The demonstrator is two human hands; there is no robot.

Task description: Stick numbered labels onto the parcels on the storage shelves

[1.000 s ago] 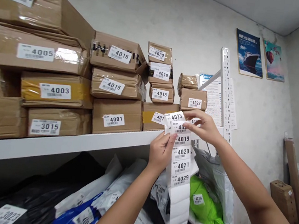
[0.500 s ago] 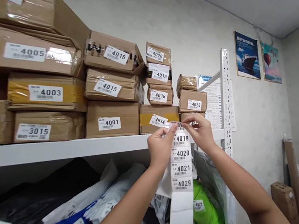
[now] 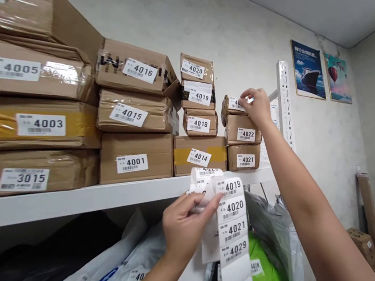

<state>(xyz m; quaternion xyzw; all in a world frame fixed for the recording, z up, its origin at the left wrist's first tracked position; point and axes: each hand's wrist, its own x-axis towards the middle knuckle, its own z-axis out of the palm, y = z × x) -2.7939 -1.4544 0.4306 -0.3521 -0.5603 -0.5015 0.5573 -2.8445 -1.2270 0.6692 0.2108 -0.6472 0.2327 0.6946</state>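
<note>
My left hand (image 3: pixel 185 223) grips a strip of white number labels (image 3: pixel 234 239) between thumb and fingers. The strip hangs down in front of the shelf, with 4019, 4020, 4021 and 4029 readable, and part of it curls over the hand. Higher up, my right hand (image 3: pixel 257 106) pinches the right end of a single label (image 3: pixel 234 103) lying against the front of a small brown box (image 3: pixel 224 113). My fingers cover most of its number. Beneath that box are the cartons marked 4022 (image 3: pixel 234 128) and 4021 (image 3: pixel 233 160).
Stacked labelled cartons (image 3: pixel 138 148) line the white shelf (image 3: pixel 114 195) to the left. Below are plastic-wrapped parcels, including a green bag (image 3: pixel 274 275). A white perforated post (image 3: pixel 283 97) stands at the shelf's right end, with posters (image 3: pixel 308 70) on the wall behind.
My right hand has left the strip and risen to the top small box with one label. My left hand has lowered slightly with the strip. The view has shifted a little.
</note>
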